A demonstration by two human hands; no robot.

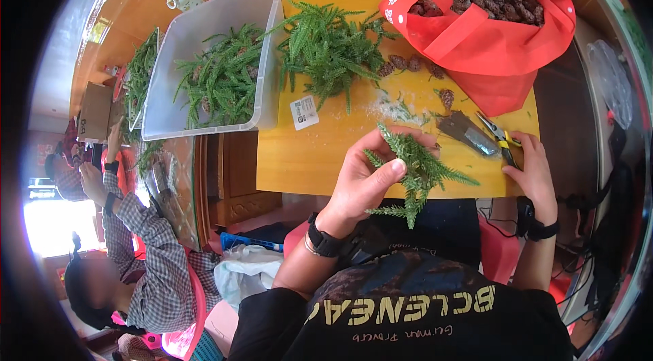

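My left hand (371, 174) pinches a green artificial pine sprig (422, 181) between thumb and fingers, above the front edge of the yellow table. At the table's right side, my right hand (535, 174) has its thumb and fingers around the handle ends of yellow-and-black pliers (502, 138). The pliers' jaws point away, toward the back left. Beside them lies a bundle of thin dark stems (468, 133) in clear wrapping. A loose pine cone (447, 97) is just behind the bundle. Several more cones (415, 63) lie farther back.
A pile of green sprigs (330, 51) covers the table's back left, near a white label (304, 112). A clear plastic bin (272, 68) holds more sprigs. At back right stands a red bag (490, 55) filled with pine cones. A person in a checked shirt (160, 259) sits at left.
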